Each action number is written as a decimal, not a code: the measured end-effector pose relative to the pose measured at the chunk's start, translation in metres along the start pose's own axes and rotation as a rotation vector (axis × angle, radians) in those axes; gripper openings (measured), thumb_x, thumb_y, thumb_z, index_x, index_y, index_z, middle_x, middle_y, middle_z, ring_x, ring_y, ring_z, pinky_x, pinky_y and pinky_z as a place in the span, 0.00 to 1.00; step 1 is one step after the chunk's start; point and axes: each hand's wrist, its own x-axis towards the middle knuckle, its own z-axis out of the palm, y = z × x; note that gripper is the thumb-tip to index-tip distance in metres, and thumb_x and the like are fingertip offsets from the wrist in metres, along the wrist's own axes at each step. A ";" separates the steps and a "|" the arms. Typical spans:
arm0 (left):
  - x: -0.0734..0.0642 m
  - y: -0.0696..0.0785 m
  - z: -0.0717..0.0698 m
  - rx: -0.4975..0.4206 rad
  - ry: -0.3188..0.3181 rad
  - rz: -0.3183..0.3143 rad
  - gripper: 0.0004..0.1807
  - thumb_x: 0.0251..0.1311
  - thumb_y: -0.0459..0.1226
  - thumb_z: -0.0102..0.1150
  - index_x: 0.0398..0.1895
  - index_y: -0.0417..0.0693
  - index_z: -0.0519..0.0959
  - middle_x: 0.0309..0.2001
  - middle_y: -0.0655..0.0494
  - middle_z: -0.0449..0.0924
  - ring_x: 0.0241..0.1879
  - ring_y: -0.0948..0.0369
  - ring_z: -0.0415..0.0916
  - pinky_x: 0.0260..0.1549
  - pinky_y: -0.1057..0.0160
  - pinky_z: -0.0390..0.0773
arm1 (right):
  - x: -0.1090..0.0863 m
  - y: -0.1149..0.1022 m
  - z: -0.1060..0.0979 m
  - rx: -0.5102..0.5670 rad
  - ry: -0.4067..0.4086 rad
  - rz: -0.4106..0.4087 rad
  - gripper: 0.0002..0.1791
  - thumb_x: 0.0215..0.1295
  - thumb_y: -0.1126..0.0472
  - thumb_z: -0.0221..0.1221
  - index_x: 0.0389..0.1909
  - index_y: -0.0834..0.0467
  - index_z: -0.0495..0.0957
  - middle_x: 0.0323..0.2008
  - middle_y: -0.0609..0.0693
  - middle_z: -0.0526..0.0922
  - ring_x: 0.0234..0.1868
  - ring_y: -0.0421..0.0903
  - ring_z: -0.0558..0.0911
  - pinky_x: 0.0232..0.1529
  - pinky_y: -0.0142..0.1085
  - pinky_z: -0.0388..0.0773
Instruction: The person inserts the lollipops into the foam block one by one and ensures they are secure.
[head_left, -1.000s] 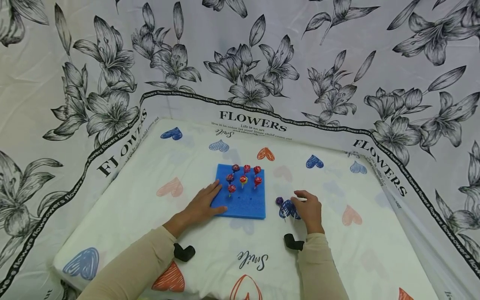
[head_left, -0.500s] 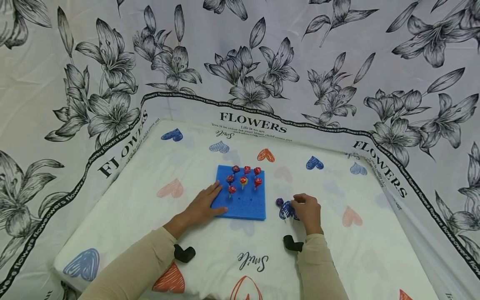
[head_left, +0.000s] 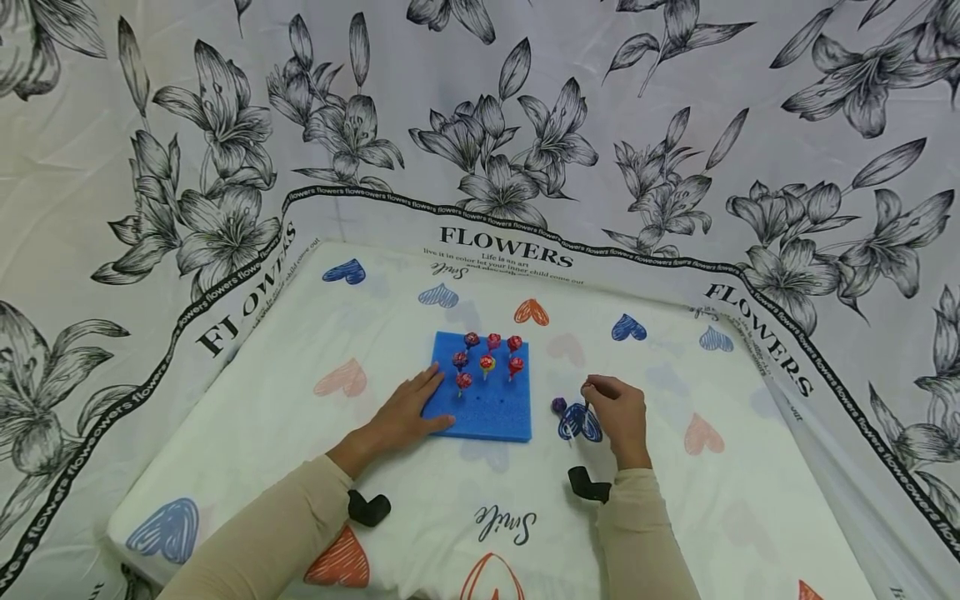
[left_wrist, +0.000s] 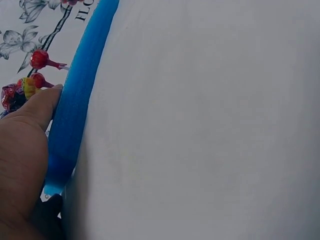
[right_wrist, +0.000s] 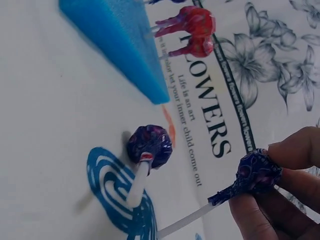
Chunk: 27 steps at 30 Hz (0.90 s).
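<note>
A blue foam block (head_left: 491, 423) lies on the sheet with several wrapped lollipops (head_left: 487, 363) standing in it, their sticks down. My left hand (head_left: 405, 407) rests against its left side, fingers spread along the edge and thumb at the near corner. In the right wrist view, my right hand (right_wrist: 295, 185) pinches a dark purple lollipop (right_wrist: 257, 172) by its wrapped head, and the white stick points down and away from the fingers. A second purple lollipop (right_wrist: 150, 145) lies on the sheet close by, between the held one and the block. Small holes show in the foam's near half.
The white sheet (head_left: 652, 517), printed with hearts, covers a raised flat surface. Flower-printed cloth (head_left: 495, 108) hangs behind and at both sides. A black wrist piece (head_left: 588, 484) sits by the right cuff, another black piece (head_left: 369, 507) by the left.
My right hand, low over the sheet before, has risen a little with the purple lollipop, whose stick now hangs below the fingertips. My left hand and the foam block have stayed put.
</note>
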 end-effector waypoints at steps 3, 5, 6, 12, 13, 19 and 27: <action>-0.001 0.002 -0.001 0.002 -0.006 -0.009 0.49 0.60 0.60 0.58 0.77 0.48 0.50 0.77 0.55 0.39 0.74 0.49 0.38 0.67 0.45 0.46 | -0.001 -0.008 -0.002 0.080 0.024 -0.033 0.13 0.62 0.63 0.62 0.47 0.63 0.83 0.42 0.56 0.84 0.42 0.48 0.82 0.43 0.33 0.77; -0.001 0.002 -0.002 0.001 -0.006 -0.009 0.49 0.60 0.59 0.58 0.77 0.48 0.50 0.77 0.54 0.40 0.74 0.48 0.39 0.67 0.44 0.46 | -0.002 -0.012 -0.003 0.127 0.037 -0.064 0.12 0.62 0.65 0.63 0.46 0.63 0.84 0.41 0.56 0.84 0.41 0.48 0.82 0.42 0.30 0.78; -0.001 0.002 -0.002 0.001 -0.006 -0.009 0.49 0.60 0.59 0.59 0.77 0.48 0.50 0.77 0.54 0.40 0.73 0.48 0.39 0.67 0.44 0.46 | -0.002 -0.014 -0.003 0.145 0.044 -0.081 0.12 0.61 0.66 0.63 0.46 0.63 0.84 0.41 0.57 0.84 0.41 0.48 0.82 0.41 0.29 0.78; -0.001 0.001 -0.001 0.002 0.000 -0.006 0.49 0.59 0.59 0.59 0.77 0.48 0.50 0.77 0.54 0.40 0.73 0.48 0.39 0.66 0.43 0.47 | -0.005 -0.024 -0.005 0.229 0.069 -0.178 0.11 0.60 0.69 0.64 0.43 0.65 0.84 0.40 0.58 0.84 0.42 0.48 0.83 0.42 0.30 0.79; -0.001 0.000 -0.001 0.003 0.002 -0.003 0.49 0.59 0.59 0.59 0.77 0.48 0.50 0.77 0.54 0.40 0.73 0.48 0.39 0.66 0.43 0.47 | -0.006 -0.026 -0.006 0.240 0.071 -0.190 0.11 0.60 0.69 0.64 0.43 0.65 0.84 0.40 0.58 0.84 0.42 0.48 0.83 0.42 0.30 0.79; -0.001 -0.002 0.001 -0.004 -0.001 -0.002 0.50 0.59 0.61 0.58 0.77 0.49 0.50 0.77 0.54 0.40 0.73 0.47 0.39 0.66 0.43 0.48 | -0.012 -0.040 -0.007 0.290 0.070 -0.283 0.11 0.60 0.68 0.65 0.44 0.63 0.84 0.41 0.56 0.84 0.45 0.48 0.82 0.45 0.33 0.79; -0.001 -0.002 0.000 -0.002 -0.003 -0.008 0.50 0.59 0.61 0.58 0.77 0.49 0.50 0.77 0.55 0.39 0.73 0.47 0.39 0.66 0.42 0.48 | -0.019 -0.062 -0.007 0.375 0.034 -0.480 0.13 0.60 0.69 0.65 0.46 0.66 0.83 0.44 0.60 0.82 0.47 0.50 0.82 0.49 0.36 0.77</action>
